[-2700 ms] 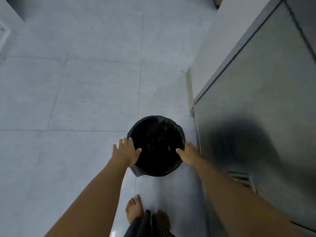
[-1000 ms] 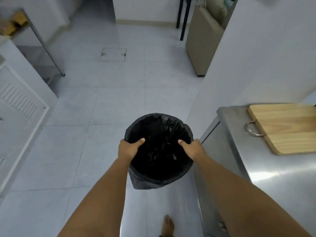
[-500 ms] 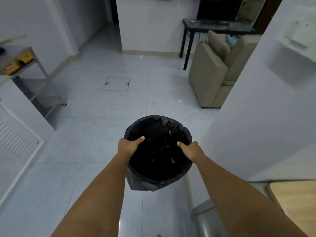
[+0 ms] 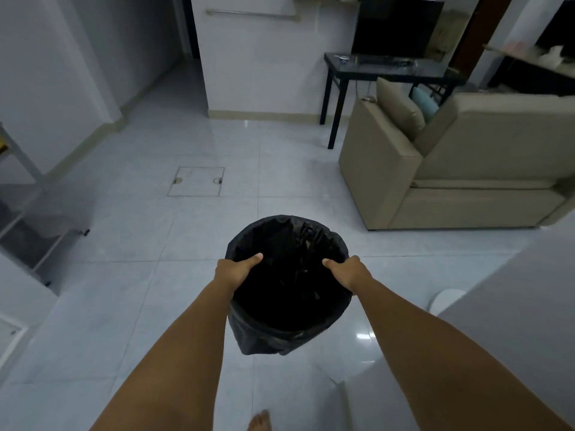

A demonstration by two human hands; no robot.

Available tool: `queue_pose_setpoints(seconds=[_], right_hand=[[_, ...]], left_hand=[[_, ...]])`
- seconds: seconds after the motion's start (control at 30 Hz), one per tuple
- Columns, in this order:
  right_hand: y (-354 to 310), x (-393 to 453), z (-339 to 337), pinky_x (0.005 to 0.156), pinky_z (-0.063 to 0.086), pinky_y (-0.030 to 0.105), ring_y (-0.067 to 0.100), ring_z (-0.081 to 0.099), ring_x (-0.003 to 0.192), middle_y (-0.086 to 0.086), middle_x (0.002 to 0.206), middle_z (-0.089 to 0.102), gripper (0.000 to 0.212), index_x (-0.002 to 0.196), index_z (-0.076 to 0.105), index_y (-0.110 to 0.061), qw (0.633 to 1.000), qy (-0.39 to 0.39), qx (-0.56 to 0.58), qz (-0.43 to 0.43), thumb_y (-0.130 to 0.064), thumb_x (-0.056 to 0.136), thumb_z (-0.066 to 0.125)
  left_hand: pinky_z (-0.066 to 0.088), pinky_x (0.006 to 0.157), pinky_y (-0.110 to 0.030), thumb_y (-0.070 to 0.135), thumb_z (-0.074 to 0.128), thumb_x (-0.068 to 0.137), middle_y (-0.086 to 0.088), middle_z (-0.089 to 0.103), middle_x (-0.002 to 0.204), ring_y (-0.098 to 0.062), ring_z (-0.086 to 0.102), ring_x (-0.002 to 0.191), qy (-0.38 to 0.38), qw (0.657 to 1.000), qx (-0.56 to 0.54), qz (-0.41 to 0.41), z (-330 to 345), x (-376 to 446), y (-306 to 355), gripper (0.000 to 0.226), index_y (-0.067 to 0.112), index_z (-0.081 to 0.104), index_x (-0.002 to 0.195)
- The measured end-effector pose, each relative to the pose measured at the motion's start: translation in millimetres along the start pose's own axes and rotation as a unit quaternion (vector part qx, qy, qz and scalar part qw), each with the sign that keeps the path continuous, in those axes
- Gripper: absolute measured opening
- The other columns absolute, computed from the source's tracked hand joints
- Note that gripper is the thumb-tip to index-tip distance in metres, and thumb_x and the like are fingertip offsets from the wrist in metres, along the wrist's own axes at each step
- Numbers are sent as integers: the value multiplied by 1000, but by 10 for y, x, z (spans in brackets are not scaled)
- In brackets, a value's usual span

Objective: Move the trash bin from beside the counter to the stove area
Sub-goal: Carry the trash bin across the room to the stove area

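The trash bin (image 4: 287,325) is a round bin lined with a black plastic bag, held up off the tiled floor in front of me. My left hand (image 4: 235,270) grips its left rim, thumb hooked inside the liner. On the opposite rim my right hand (image 4: 348,272) grips the same way. The bin's inside is dark and I cannot make out any contents. No stove shows in this view.
A beige sofa (image 4: 451,169) stands at right, with a black table (image 4: 385,73) and a screen behind it. A metal shelf rack (image 4: 28,213) is at left. A floor hatch (image 4: 196,181) lies ahead. A white wall corner (image 4: 513,321) is close on my right.
The bin has been lifted from the floor beside the steel counter. My view has risen and swung away from the counter and cutting board toward the open room with the sofa.
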State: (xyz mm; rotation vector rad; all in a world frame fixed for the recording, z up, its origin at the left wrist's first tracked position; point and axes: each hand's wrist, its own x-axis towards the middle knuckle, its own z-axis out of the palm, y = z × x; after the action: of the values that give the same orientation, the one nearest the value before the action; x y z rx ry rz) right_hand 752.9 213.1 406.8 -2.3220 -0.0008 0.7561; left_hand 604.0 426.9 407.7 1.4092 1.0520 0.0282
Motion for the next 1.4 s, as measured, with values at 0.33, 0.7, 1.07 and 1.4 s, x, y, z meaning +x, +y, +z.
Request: queue_pose_setpoints(seconds=[0.33,0.7,1.07,1.4], right_hand=[[-1071,1728,-389,105,47,50,41,53,128,22,144,50,94,149,29,2,1000,25,-9,15,-61,86,61],[-2158,3899,-908,105,48,52,42,54,127,22,145,51,95,151,31,0,999,-26,-22,10,-60,85,63],[-3587,5833,-1063,104,49,51,43,55,126,24,145,51,93,151,33,3,993,-67,-88,-29,-60,89,59],[-5097,7222,-555,106,44,48,43,48,134,22,153,42,96,153,24,0,991,-82,-98,-45,-60,87,61]], left_hand=[[40,117,-50,55,79,75,-17,43,158,-38,47,142,-42,999,20,-18,363,1662,1241,108,3,32,157],[41,116,-52,56,80,74,-20,45,156,-41,49,140,-14,998,-34,-54,1023,3483,2490,111,2,31,158],[39,117,-52,58,78,75,-20,47,155,-41,49,140,47,989,-99,-103,1210,5135,3623,108,3,34,157],[40,116,-50,58,80,72,-19,43,157,-40,47,141,112,979,-131,-109,649,6672,4623,116,4,26,159]])
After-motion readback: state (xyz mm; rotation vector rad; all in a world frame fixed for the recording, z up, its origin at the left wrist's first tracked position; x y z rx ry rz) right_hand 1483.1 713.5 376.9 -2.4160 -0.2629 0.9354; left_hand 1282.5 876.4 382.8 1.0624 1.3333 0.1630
